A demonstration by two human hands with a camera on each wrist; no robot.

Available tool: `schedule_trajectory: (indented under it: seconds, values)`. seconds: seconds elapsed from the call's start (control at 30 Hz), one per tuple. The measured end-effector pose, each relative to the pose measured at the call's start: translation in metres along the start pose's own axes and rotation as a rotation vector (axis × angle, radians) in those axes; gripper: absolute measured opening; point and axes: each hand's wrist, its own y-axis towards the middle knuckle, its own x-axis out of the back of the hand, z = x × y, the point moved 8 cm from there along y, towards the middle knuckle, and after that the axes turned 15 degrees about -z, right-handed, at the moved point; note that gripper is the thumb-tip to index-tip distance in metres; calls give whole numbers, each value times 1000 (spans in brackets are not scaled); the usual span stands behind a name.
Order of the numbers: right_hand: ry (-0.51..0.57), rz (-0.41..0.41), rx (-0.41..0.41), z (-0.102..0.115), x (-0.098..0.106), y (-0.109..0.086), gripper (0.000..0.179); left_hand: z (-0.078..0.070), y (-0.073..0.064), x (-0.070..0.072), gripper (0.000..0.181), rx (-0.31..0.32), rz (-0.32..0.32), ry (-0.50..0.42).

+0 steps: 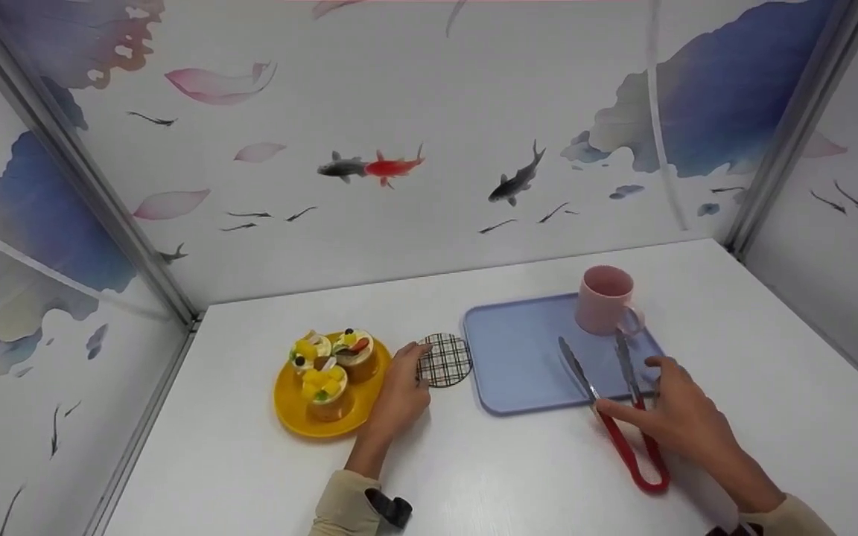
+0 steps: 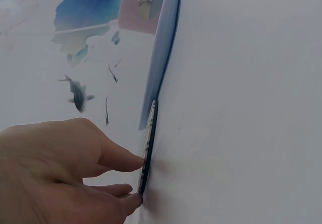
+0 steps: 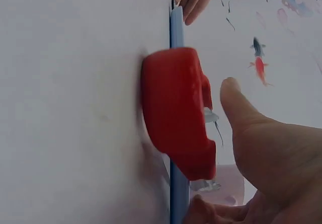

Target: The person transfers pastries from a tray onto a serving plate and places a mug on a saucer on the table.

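My left hand (image 1: 403, 391) is at the left side of a round black-and-white checked coaster (image 1: 450, 360), thumb and fingertips on its rim. The left wrist view shows the coaster (image 2: 148, 148) edge-on, low over the table, its far end close to the tray. My right hand (image 1: 686, 417) is spread about red-handled tongs (image 1: 649, 465), thumb by one arm and fingers past the other. In the right wrist view the red handle (image 3: 173, 100) stands apart from the thumb. The metal tips of the tongs lie over the blue tray (image 1: 522, 372).
A pink mug (image 1: 604, 301) stands upright at the tray's back right. Left of my left hand is a yellow plate (image 1: 291, 413) with several fruit-topped cupcakes (image 1: 328, 391). Printed wall panels (image 1: 429, 223) close off the white table (image 1: 488, 476) at the back and sides.
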Motion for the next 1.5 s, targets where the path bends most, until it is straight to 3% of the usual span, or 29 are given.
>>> schedule_trajectory:
  seconds: [0.1, 0.37, 0.5, 0.73, 1.1, 1.5]
  values:
    - [62, -89, 28, 1, 7, 10, 115, 1, 0, -1, 62, 12, 5, -2]
    - [289, -383, 119, 4, 31, 33, 45, 3, 1, -2, 59, 8, 16, 2]
    - [351, -463, 103, 2, 38, 52, 37, 3, 2, 0, 54, -3, 11, -1]
    - [389, -352, -12, -9, 26, 81, 52, 3, -1, -3, 50, -38, 17, 21]
    - [390, -125, -7, -13, 5, 93, 63, 2, -3, -1, 46, -54, 15, 28]
    - [408, -109, -49, -15, 2, 96, 71, 1, -2, -1, 51, -46, 19, 28]
